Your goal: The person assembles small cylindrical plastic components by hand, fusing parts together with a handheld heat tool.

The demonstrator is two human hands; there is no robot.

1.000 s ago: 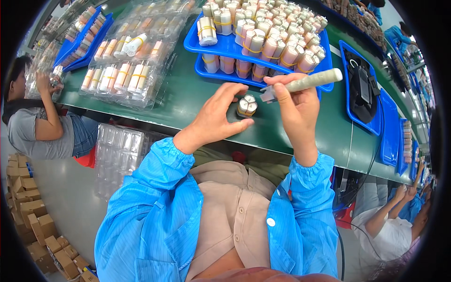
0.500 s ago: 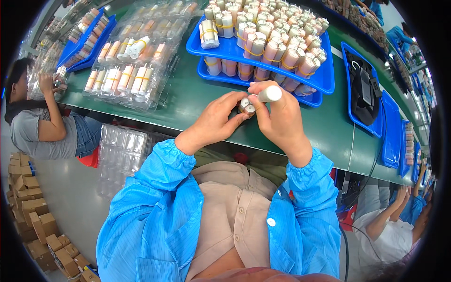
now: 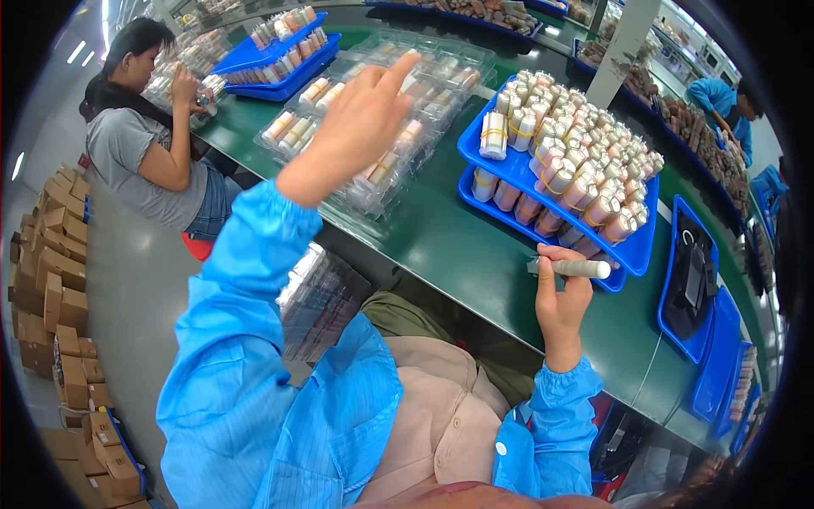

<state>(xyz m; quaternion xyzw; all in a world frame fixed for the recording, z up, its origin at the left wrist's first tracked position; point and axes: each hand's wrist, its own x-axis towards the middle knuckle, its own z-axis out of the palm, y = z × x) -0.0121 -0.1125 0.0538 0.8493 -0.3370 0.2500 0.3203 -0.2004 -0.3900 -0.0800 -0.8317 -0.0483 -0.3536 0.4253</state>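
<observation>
Over the clear plastic trays (image 3: 373,204) my left hand (image 3: 360,119) is raised, index finger stretched forward. A pale bundle of cylinders (image 3: 409,82) shows between its fingertips; the hand covers most of it. Off to the right, above the green bench, my right hand (image 3: 564,301) grips a thick white rod (image 3: 581,269) between thumb and fingers. The rod lies sideways, with a greyish clear piece at its left end. Pink and white cylinders in yellow bands (image 3: 292,131) fill pockets of the trays.
Two stacked blue trays (image 3: 475,153) hold many banded cylinder bundles (image 3: 585,161) near my right hand. Another blue tray (image 3: 670,314) carries a black item. A co-worker (image 3: 144,136) sits at the left. Cardboard boxes (image 3: 72,297) stand on the floor beside the green bench (image 3: 441,246).
My left hand has left my right hand's side and moved forward and left over the clear trays. The white rod has tipped from pointing up at me to sideways. My view has shifted.
</observation>
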